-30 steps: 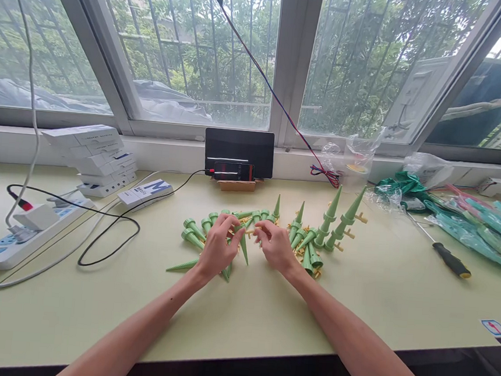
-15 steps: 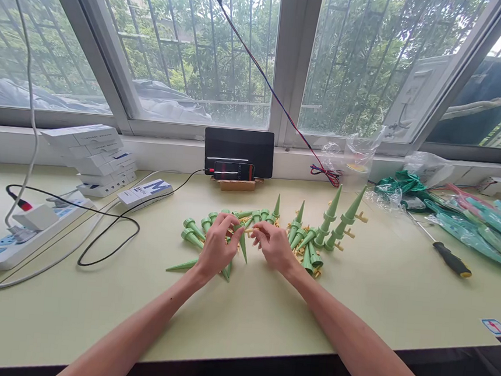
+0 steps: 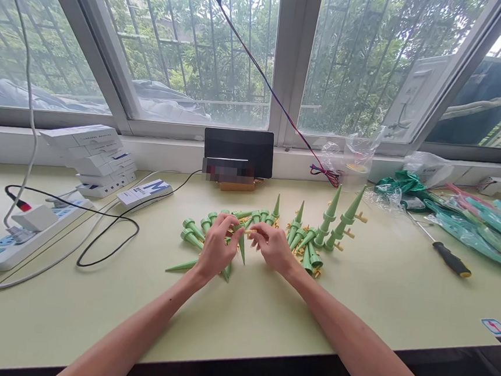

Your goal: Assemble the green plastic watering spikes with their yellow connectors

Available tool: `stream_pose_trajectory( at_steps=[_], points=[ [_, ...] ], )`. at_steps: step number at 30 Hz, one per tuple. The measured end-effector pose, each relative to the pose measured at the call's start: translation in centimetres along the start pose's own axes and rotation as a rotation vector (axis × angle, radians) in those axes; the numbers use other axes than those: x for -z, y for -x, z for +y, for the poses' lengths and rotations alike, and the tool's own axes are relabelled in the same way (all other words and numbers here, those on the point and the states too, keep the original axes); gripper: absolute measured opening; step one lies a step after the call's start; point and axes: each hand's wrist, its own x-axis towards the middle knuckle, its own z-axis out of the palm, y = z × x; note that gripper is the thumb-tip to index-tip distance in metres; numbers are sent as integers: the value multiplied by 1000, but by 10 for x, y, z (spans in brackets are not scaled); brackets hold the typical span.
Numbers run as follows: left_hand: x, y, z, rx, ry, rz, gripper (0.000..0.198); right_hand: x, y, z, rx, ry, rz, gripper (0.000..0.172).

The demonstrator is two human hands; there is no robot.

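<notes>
Swung slightly to the left since the earlier frames, the tip of the held green spike (image 3: pixel 241 248) now points more nearly straight down, and the right hand (image 3: pixel 275 250) has come a little closer to the left hand (image 3: pixel 219 241). The gap between the two sets of fingers has narrowed compared with a second ago.

The left fingers are closed on the upper part of the green spike, which hangs point down above the surface (image 3: pixel 239 313). The right thumb and forefinger are drawn together in a narrow pinch on a small yellow piece (image 3: pixel 248 233), its free end directed at the spike's upper part. Whether that end sits inside the spike I cannot tell, as the fingers cover the join.

Around the left hand lies a loose group of green cones (image 3: pixel 191 237), and one slim spike (image 3: pixel 182 266) rests flat beside the left wrist. Just beyond the right hand is a cluster of cones with yellow pieces (image 3: pixel 308 254), and next to it two tall stacks of cones (image 3: pixel 346 218) lean to the right. These have kept their places. Farther back, what stands before the black screen (image 3: pixel 239 145) is now blurred over.
</notes>
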Motion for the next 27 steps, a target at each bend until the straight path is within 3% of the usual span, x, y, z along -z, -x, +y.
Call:
stream_pose_trajectory(
  at_steps=[27],
  points=[
    [0, 0, 5, -45, 48, -16, 5, 3, 2, -4, 30, 40, -18, 17]
  ],
)
